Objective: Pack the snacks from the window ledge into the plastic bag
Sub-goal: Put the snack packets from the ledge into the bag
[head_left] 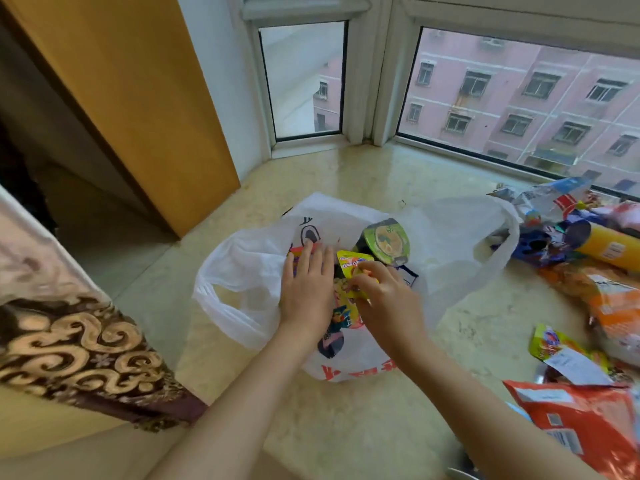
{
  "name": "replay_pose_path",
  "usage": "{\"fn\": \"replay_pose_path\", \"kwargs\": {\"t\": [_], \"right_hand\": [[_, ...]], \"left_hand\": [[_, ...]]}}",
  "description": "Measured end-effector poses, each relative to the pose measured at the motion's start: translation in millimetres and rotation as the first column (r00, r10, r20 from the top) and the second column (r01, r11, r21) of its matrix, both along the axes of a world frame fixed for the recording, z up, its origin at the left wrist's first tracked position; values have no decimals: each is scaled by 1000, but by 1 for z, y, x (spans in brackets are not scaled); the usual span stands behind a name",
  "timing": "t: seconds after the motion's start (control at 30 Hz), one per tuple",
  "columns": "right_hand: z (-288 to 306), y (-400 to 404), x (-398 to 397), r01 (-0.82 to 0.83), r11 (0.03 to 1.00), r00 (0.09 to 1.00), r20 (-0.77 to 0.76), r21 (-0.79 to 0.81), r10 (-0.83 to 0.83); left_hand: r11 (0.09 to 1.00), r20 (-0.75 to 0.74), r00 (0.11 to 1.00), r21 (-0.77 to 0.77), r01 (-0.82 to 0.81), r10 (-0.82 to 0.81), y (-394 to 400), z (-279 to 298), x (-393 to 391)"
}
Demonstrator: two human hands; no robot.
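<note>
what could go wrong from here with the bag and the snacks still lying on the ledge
1. The plastic bag lies slack on the ledge, so its mouth may fold shut while the right hand pushes in the yellow packet.
2. The green-lidded cup sits tilted at the opening and might roll out.
3. The left hand only presses flat, so the bag could slide.

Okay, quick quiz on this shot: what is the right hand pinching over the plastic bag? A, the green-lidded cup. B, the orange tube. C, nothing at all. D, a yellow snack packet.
D: the right hand pinches the yellow snack packet over the white plastic bag, while the green-lidded cup sits untouched in the bag and the orange tube lies on the ledge to the right.
</note>
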State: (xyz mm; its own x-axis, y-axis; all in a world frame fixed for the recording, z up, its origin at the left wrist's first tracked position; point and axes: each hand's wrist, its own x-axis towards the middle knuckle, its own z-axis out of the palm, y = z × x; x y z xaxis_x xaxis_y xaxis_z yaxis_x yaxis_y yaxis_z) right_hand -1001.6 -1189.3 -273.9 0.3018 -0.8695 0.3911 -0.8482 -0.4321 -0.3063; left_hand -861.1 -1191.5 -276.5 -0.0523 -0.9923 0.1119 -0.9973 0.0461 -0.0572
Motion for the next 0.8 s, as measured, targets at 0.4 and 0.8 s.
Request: {"fn": "replay_pose_path", "kwargs": {"t": [0.4,0.8], "right_hand": [[-15,-5,5,65,976,998,-19,210,-62],[19,35,-116,86,996,994,-72,18,-84]], "left_hand": [[975,-88,976,-122,186,-197,-4,-8,2],[917,-143,921,-234,324,-362,18,21,-106]]}}
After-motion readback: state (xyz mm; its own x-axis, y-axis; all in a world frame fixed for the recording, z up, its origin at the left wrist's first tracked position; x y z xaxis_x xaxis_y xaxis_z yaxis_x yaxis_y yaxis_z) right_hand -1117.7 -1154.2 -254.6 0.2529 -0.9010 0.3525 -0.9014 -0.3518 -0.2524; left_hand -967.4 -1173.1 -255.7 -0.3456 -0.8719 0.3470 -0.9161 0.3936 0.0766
